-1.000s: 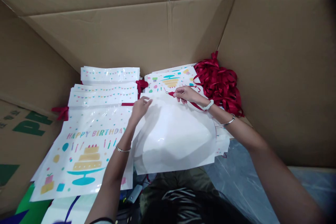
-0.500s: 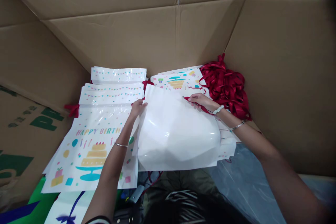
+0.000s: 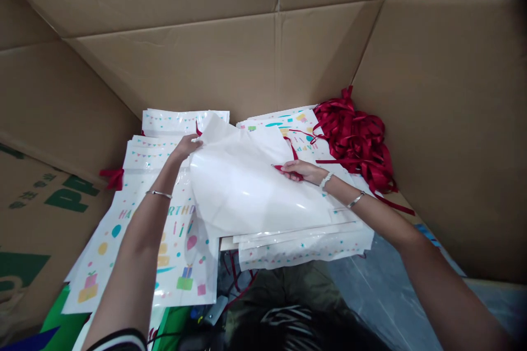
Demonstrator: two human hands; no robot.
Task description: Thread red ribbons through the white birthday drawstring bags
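My left hand (image 3: 187,147) grips the upper left edge of a glossy white plastic gift bag (image 3: 247,189), which is lifted and curved, showing its blank side. My right hand (image 3: 297,171) pinches a red ribbon handle (image 3: 286,170) at the bag's far side. Beneath my left forearm lies a stack of "Happy Birthday" bags (image 3: 189,269) printed with a cake, partly hidden. Other printed bags lie flat under the white bag's near edge (image 3: 304,247) and farther back (image 3: 288,123).
A tangled pile of red ribbon (image 3: 354,142) lies in the far right corner. Brown cardboard walls (image 3: 206,60) rise behind and beside the bags. A clear plastic sheet (image 3: 379,296) lies at lower right, with dark clothing (image 3: 284,290) at the bottom.
The white bag has lifted and swung left, with my left hand moving up and left along its edge. My right hand has moved slightly down. More stacked bags now show below the white bag.
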